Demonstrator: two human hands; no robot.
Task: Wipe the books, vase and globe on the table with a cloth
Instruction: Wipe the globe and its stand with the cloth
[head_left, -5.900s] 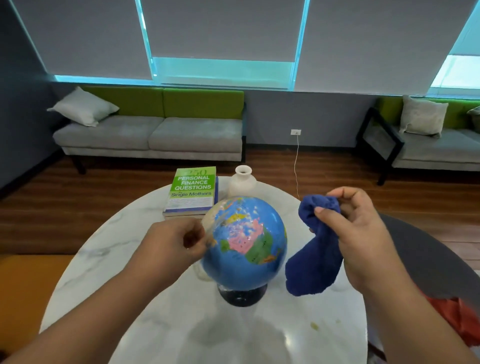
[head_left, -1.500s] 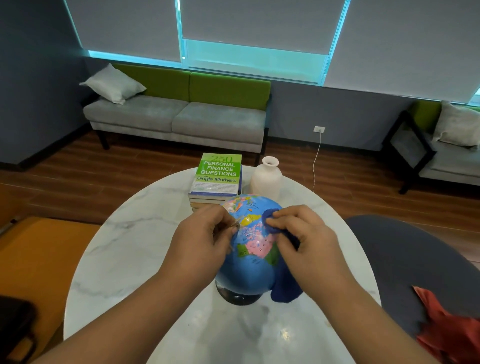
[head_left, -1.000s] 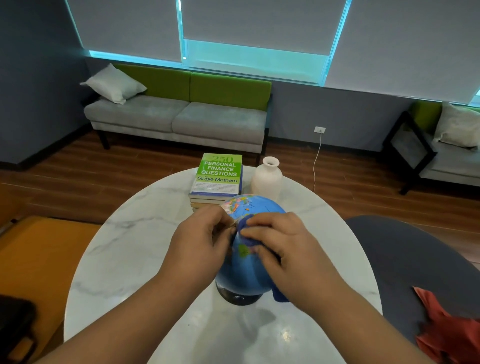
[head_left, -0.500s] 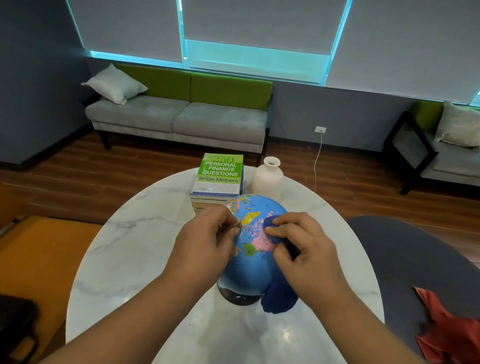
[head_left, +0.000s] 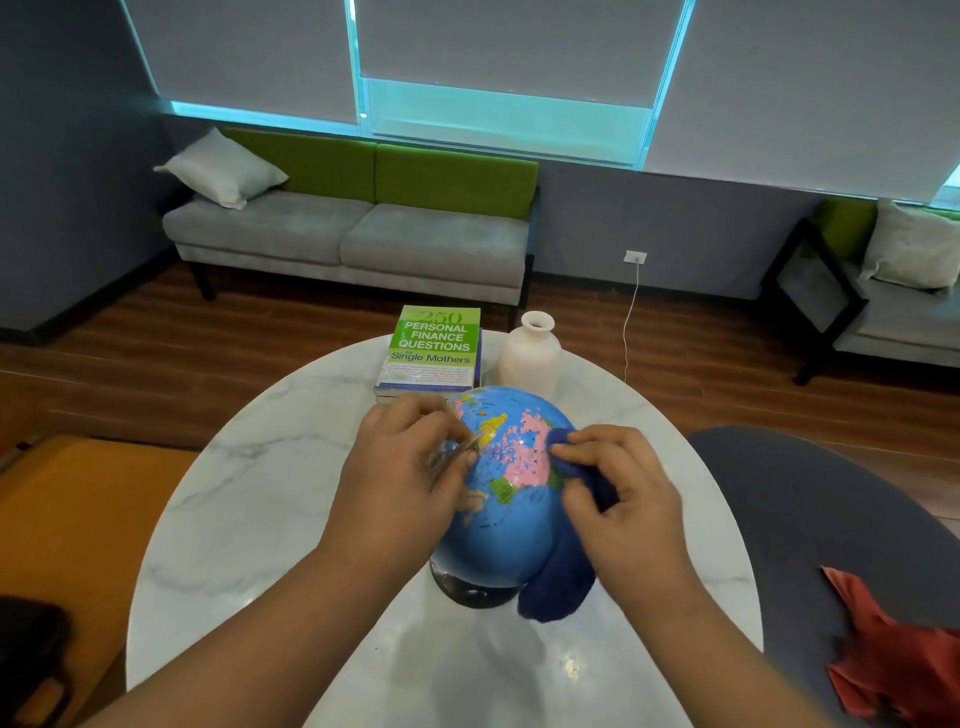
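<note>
Back rightward vs 1 s ago, your R hand (head_left: 623, 499) pinches the cloth (head_left: 561, 587) bunched on the upper-right of the globe (head_left: 509, 519), mid table (head_left: 260, 493), L hand (head_left: 400, 483) pinching its clear arc (head_left: 457, 449) opposite, so the map face lies left of the cloth.

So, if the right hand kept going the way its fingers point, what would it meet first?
The globe, almost at once: the right hand seems to press the blue cloth against its side.

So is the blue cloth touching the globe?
Touching. The head view shows the right hand pressing the blue cloth against the globe.
</note>
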